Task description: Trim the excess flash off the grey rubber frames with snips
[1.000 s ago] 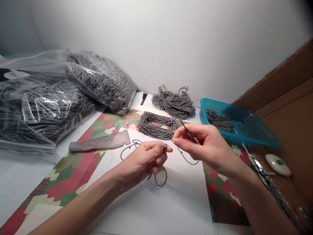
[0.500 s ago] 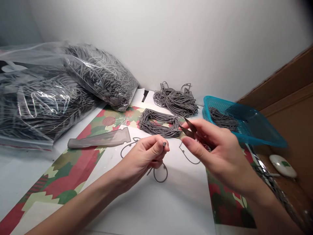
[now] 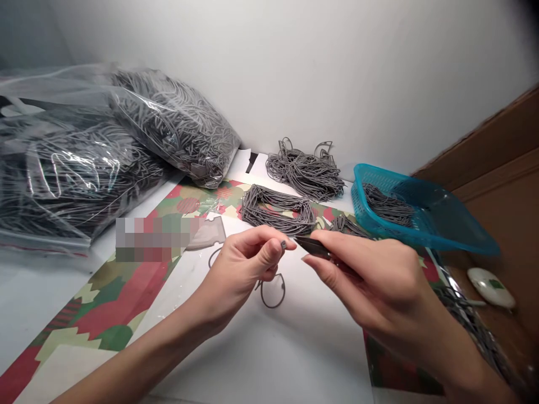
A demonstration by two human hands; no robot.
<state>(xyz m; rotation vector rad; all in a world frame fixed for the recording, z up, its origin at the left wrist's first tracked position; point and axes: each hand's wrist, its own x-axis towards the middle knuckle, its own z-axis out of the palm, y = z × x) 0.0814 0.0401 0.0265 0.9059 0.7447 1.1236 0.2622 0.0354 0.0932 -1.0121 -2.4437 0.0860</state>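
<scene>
My left hand (image 3: 248, 264) is closed, pinching a thin grey rubber-like strip whose short end (image 3: 283, 244) pokes out between thumb and forefinger. A loop of the strip (image 3: 273, 307) hangs below that hand. My right hand (image 3: 374, 275) is wrapped around dark snips (image 3: 312, 247), whose blades are together and point left at the strip's end. Between the blade tips and the strip there is a small gap. Beneath both hands lies a white sheet (image 3: 269, 353). Behind them sits a bundle of grey strips (image 3: 278, 227) laid in a rectangular ring.
Two clear bags full of grey strips (image 3: 67, 168) stand at the left. Another heap of strips (image 3: 305, 174) lies by the wall. A blue basket (image 3: 458, 238) holds more at the right, near a white oval object (image 3: 490, 287). A grey translucent piece (image 3: 208, 233) is partly pixelated.
My right hand has turned and moved the snips down and left, closer to the strip's end. Their blades were apart and are now together. My left hand keeps its pinch.
</scene>
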